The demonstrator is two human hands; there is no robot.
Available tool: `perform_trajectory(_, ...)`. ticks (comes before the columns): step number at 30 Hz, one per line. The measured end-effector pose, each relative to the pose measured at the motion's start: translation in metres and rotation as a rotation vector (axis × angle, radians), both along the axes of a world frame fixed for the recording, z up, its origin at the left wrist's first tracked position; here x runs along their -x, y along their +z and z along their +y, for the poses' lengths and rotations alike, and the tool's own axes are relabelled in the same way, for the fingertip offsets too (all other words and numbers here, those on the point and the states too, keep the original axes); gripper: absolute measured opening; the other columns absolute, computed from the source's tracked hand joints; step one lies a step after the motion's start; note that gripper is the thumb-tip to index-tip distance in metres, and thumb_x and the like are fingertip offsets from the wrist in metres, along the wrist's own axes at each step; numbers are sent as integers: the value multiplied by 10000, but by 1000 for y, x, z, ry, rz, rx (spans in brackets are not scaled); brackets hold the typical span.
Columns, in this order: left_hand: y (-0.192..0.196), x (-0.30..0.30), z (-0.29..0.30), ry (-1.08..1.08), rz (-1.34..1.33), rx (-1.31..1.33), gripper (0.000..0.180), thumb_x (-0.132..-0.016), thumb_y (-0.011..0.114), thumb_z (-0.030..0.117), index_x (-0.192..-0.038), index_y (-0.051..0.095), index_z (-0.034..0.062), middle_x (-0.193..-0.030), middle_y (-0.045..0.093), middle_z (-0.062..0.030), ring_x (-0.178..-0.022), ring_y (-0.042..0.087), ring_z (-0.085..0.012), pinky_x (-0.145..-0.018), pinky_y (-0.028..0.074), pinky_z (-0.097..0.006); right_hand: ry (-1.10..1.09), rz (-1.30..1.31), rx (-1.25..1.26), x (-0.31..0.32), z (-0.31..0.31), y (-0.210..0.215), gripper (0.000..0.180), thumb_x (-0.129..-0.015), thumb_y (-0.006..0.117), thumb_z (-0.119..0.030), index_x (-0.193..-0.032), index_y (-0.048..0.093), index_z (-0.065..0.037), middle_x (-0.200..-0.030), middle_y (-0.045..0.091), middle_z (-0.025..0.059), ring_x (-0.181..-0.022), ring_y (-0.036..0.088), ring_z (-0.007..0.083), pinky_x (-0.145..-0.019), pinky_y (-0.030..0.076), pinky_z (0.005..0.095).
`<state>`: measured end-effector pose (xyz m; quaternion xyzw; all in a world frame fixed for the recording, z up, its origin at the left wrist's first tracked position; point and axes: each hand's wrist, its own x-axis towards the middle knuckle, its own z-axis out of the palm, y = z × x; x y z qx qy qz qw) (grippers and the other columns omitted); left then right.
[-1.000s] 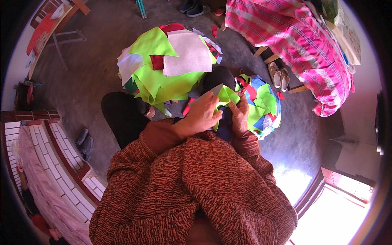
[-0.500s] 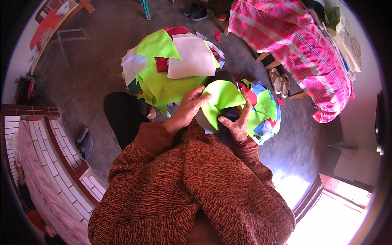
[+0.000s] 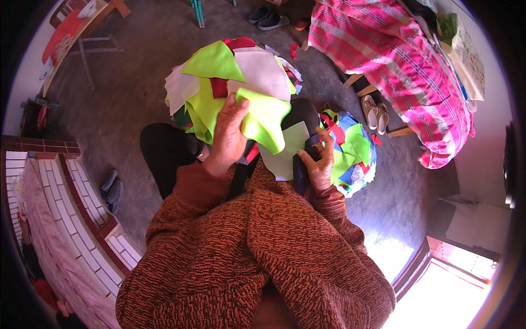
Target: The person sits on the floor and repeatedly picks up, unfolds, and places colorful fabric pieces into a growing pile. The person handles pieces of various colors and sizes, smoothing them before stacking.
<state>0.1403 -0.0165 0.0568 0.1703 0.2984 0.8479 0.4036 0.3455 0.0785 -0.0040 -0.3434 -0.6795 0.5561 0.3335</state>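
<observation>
My left hand (image 3: 230, 131) is closed on a lime-green cloth piece (image 3: 266, 118), pinched between thumb and fingers and hanging to the right. A pale grey-green cloth piece (image 3: 286, 151) lies flat on my lap between the hands. Beside it, over my right thigh, my right hand (image 3: 319, 164) has its thumb and fingers curved and apart, with dark cloth behind them and nothing plainly held. Beyond the left hand rises a large heap of cloth scraps (image 3: 205, 118) in lime, white and red. A smaller heap of scraps (image 3: 356, 145) sits just right of my right hand.
A bed with a pink plaid cover (image 3: 367, 49) stands at the far right, with beige shoes (image 3: 375, 112) beside it. Dark slippers (image 3: 268, 19) lie at the back. A table (image 3: 68, 41) is at the far left; dark shoes (image 3: 112, 192) lie near a tiled ledge (image 3: 66, 203).
My left hand has moved left and up with the lime-green piece, out of the right hand's reach. The pale piece on my lap is now uncovered. My right hand has barely moved.
</observation>
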Motion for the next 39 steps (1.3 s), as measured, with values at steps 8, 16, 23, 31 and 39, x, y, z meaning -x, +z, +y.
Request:
perform_trajectory(8, 58, 64, -27, 187, 197, -211, 303, -952, 481, 184, -1214, 480, 31, -1191, 550, -70, -1095, 525, -165, -937, 415, -326, 102, -416, -670, 14, -3, 4, 629, -622, 774, -222, -1180, 514, -97, -1283, 440, 117, -1168, 401, 331, -974, 297, 461)
perform_trajectory(16, 45, 97, -39, 373, 89, -181, 363, -940, 484, 241, -1250, 457, 53, -1222, 542, -79, -1111, 521, -218, -934, 421, -396, 94, -460, -702, 16, -5, 5, 531, -621, 773, -213, -1104, 574, -114, -1310, 422, 123, -1203, 386, 333, -992, 285, 460)
perform_trajectory(23, -68, 58, -65, 456, -83, 208, 362, -938, 485, 221, -1243, 434, 35, -1219, 517, -86, -1094, 522, -217, -893, 448, -373, 94, -481, -698, 18, -6, 7, 506, -622, 770, -213, -1083, 585, -113, -1303, 429, 122, -1185, 397, 333, -977, 300, 461)
perform_trajectory(31, -23, 78, -48, 421, 19, 140, 279, -939, 484, 221, -1174, 466, 72, -1127, 559, -67, -993, 569, -194, -805, 478, -347, 96, -480, -712, 19, -5, 5, 504, -617, 773, -218, -1072, 586, -107, -1297, 433, 119, -1169, 407, 335, -969, 309, 462)
perform_trajectory(39, 48, 112, -22, 209, -211, -302, 316, -957, 445, 222, -1181, 491, 3, -1187, 572, -134, -1106, 547, -251, -976, 417, -404, 88, -493, -715, 17, -5, 7, 503, -614, 775, -225, -1068, 589, -111, -1292, 440, 112, -1169, 411, 324, -960, 309, 453)
